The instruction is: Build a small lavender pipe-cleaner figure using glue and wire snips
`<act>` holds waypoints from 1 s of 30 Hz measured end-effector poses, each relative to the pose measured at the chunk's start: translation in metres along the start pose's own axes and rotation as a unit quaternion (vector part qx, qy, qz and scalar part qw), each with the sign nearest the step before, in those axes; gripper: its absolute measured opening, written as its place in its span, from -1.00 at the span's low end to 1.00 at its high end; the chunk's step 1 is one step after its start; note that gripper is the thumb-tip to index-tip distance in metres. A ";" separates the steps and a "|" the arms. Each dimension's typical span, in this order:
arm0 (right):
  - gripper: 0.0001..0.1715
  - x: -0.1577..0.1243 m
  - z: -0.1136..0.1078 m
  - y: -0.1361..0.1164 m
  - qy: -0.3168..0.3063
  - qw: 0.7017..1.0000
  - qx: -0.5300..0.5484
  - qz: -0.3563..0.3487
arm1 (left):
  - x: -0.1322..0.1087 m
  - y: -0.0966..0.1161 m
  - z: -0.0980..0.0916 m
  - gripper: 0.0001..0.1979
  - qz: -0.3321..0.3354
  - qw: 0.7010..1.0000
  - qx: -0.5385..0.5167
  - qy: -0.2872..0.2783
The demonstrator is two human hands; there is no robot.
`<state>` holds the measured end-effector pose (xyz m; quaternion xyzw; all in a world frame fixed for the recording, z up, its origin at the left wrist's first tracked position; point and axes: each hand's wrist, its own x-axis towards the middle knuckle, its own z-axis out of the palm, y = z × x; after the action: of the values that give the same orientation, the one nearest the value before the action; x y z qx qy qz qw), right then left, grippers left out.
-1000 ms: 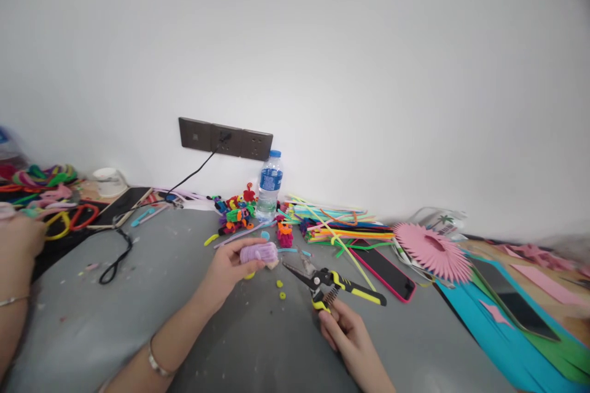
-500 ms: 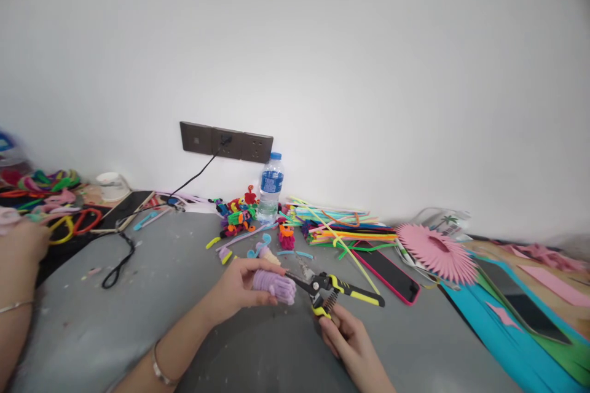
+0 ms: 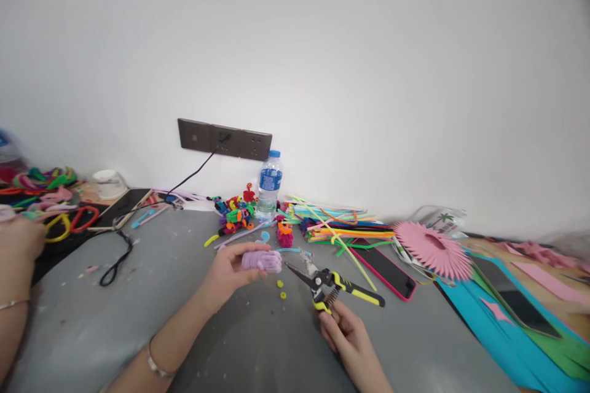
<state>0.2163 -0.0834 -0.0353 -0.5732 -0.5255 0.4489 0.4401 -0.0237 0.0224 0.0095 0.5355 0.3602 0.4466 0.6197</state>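
My left hand (image 3: 227, 273) grips a lilac bundle of coiled pipe cleaner (image 3: 262, 261) between thumb and fingers, held over the grey table. In my right hand (image 3: 345, 334) is a pair of black-and-yellow spring-loaded pruning shears (image 3: 322, 287), held by its lower handle. The shears' blades are spread and point at the bundle, a small gap apart from it. Two small yellow bits (image 3: 281, 290) lie on the table below the blades. Behind my hands lies a short light-blue pipe cleaner (image 3: 295, 250), partly hidden.
A water bottle (image 3: 270, 184) stands by the wall beside small colourful pipe-cleaner figures (image 3: 237, 212). Loose pipe cleaners (image 3: 350, 230), a pink-edged phone (image 3: 385, 270) and a pink pleated paper ring (image 3: 433, 249) lie to the right. At far left, another person's hand (image 3: 21, 245) is near scissors (image 3: 84, 220).
My left hand has drawn the lilac bundle left and slightly up, away from the shears' blades. Two yellow bits now show on the table. My right hand has hardly moved.
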 end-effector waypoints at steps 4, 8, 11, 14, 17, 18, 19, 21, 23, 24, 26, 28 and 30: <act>-0.32 0.000 0.000 -0.001 0.024 1.000 0.015 -0.001 | -0.001 -0.002 0.002 -0.54 -0.011 0.998 0.043 -0.033; -0.32 0.000 -0.001 0.002 0.041 0.999 0.016 -0.010 | -0.003 -0.005 0.006 -0.55 -0.015 0.994 0.085 -0.063; -0.35 0.000 -0.002 0.006 0.046 0.999 0.015 -0.021 | -0.002 -0.006 0.005 -0.58 0.003 0.987 0.148 -0.055; -0.37 -0.002 -0.002 0.011 0.046 0.999 0.006 -0.023 | 0.000 -0.006 0.003 -0.61 0.025 0.981 0.192 -0.021; -0.39 -0.004 -0.003 0.016 0.040 0.999 -0.022 -0.022 | 0.000 -0.006 0.002 -0.61 0.036 0.978 0.205 -0.005; -0.40 -0.005 -0.003 0.017 0.035 0.998 -0.038 -0.024 | 0.000 -0.006 0.002 -0.62 0.039 0.977 0.208 -0.005; -0.40 -0.005 -0.004 0.017 0.031 0.998 -0.056 -0.028 | 0.000 -0.006 0.003 -0.62 0.041 0.977 0.211 -0.005; -0.41 -0.006 -0.004 0.016 0.024 0.994 -0.095 -0.040 | -0.001 -0.005 0.004 -0.63 0.042 0.975 0.216 -0.003; -0.41 -0.006 -0.004 0.015 0.023 0.990 -0.126 -0.054 | -0.001 -0.004 0.006 -0.64 0.041 0.974 0.221 0.001; -0.41 -0.005 -0.003 0.014 0.022 0.988 -0.137 -0.062 | -0.001 -0.003 0.006 -0.64 0.042 0.974 0.222 0.003; -0.42 -0.005 -0.002 0.013 0.019 0.985 -0.154 -0.071 | -0.001 -0.003 0.007 -0.64 0.043 0.974 0.222 0.004; -0.42 -0.004 -0.002 0.012 0.018 0.984 -0.163 -0.074 | -0.001 -0.003 0.007 -0.63 0.039 0.975 0.218 0.004; -0.43 -0.003 -0.001 0.012 0.020 0.983 -0.166 -0.075 | -0.001 -0.004 0.007 -0.62 0.033 0.976 0.215 0.002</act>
<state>0.2195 -0.0875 -0.0462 -0.6062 -0.6249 0.3096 0.3822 -0.0170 0.0189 0.0069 0.6665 0.4314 0.3803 0.4743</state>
